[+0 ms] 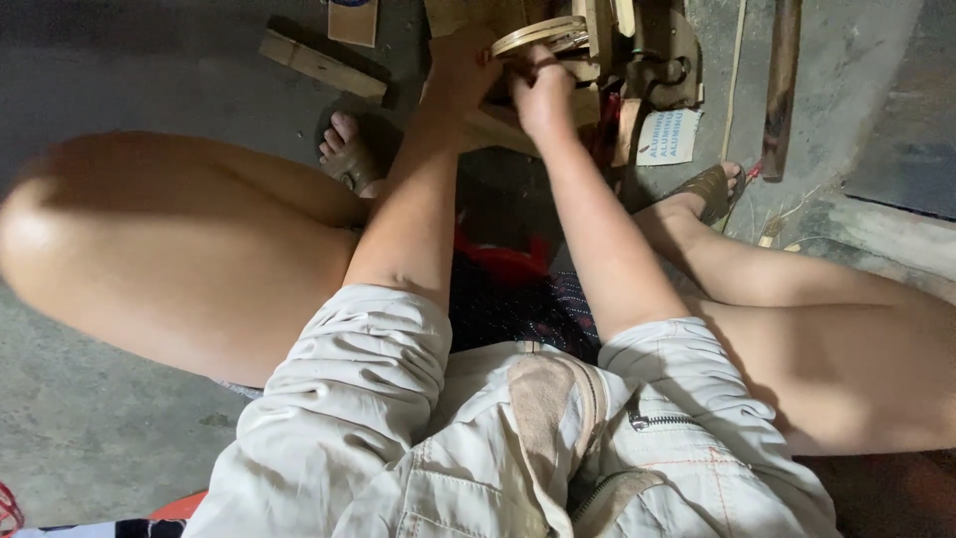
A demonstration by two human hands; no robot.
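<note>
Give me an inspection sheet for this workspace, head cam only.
Surface: bare grey concrete floor; person sits low, knees apart.
Job's things: thin wooden hoop on a wooden jig.
Clutter: wood block, long wooden stick, printed card, bamboo slivers.
Hands: left hand beside the hoop's edge, grip hidden; right hand closed on the hoop.
Cables: nothing seen.
Surroundings: sandalled feet either side of the jig; dim light.

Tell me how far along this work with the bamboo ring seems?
Done: a thin pale bamboo strip ring is already bent round. In hand: left hand and right hand grip it at the wooden jig. Left: loose long bamboo strips lie unused on the grey concrete floor.
</note>
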